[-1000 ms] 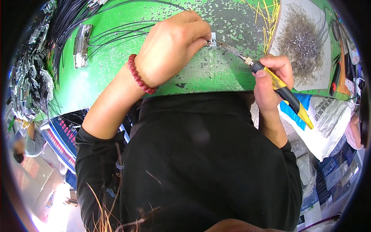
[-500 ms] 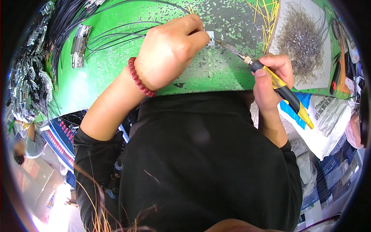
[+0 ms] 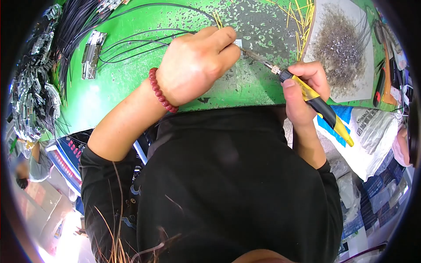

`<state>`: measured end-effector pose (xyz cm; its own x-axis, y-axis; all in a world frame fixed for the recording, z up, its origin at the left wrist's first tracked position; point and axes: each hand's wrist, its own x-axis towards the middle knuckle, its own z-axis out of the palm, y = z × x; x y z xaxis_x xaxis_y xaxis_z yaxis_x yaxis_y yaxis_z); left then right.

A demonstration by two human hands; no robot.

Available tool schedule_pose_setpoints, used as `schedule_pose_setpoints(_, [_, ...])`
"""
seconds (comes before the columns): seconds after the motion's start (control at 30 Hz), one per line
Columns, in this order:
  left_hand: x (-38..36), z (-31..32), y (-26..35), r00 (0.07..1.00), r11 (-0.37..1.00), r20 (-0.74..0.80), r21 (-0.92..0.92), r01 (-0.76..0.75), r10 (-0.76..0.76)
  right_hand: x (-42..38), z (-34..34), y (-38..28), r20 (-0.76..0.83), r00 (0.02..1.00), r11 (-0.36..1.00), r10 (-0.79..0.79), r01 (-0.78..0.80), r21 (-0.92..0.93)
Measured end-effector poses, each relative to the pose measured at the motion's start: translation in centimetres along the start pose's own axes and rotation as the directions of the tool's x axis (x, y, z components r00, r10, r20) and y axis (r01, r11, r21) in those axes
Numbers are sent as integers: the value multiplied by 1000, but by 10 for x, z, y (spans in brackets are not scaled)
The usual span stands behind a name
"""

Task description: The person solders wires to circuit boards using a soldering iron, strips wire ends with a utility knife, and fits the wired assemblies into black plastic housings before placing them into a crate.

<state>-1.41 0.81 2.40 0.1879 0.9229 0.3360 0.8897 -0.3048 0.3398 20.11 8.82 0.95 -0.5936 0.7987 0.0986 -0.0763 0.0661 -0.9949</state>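
My right hand (image 3: pixel 307 92) grips a yellow and black soldering iron (image 3: pixel 313 97), its metal tip pointing up and left, close to my left fingertips. My left hand (image 3: pixel 197 65), wearing a dark red bead bracelet, is closed with the fingers bent down over the bench. What it pinches is hidden behind the fingers. A small white piece (image 3: pixel 238 43) shows just past those fingertips, beside the iron's tip. Thin black wires (image 3: pixel 144 41) run from the left and disappear behind my left hand.
The green worn bench (image 3: pixel 131 92) carries a metal-looking part (image 3: pixel 93 55), a bundle of black wires with shiny ends (image 3: pixel 35 87), thin yellow sticks (image 3: pixel 302 26) and a pale board with dark debris (image 3: pixel 340 48). Tools (image 3: pixel 386 79) lie at the right edge. Another person's arm (image 3: pixel 37 162) shows far left.
Both hands have shifted slightly; my left hand is a little lower and more to the right over the white piece. The iron's tip has moved slightly left with my right hand.
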Motion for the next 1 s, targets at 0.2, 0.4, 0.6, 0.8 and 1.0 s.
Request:
schedule_pose_setpoints(0.2, [-1, 1, -3, 1000, 1000, -8, -19, 0, -1, 1, 0, 0, 20, 999, 999, -26, 26, -37])
schedule_pose_setpoints(0.4, [-1, 2, -4, 1000, 999, -16, -48, 3, -4, 2, 0, -1, 72, 996, 995, -47, 53, -85])
schedule_pose_setpoints(0.6, [-1, 2, -5, 1000, 999, -18, -47, 7, -8, 0, -4, 10, -30, 991, 990, -127, 129, 55])
schedule_pose_setpoints(0.8, [0, 2, -4, 1000, 998, -22, -62, 20, -21, -3, -4, 8, -53, 996, 996, -73, 75, 43])
schedule_pose_setpoints(1.0, [3, -3, 0, 997, 994, 5, -70, 82, -82, -4, -4, 4, -25, 995, 994, -101, 101, 30])
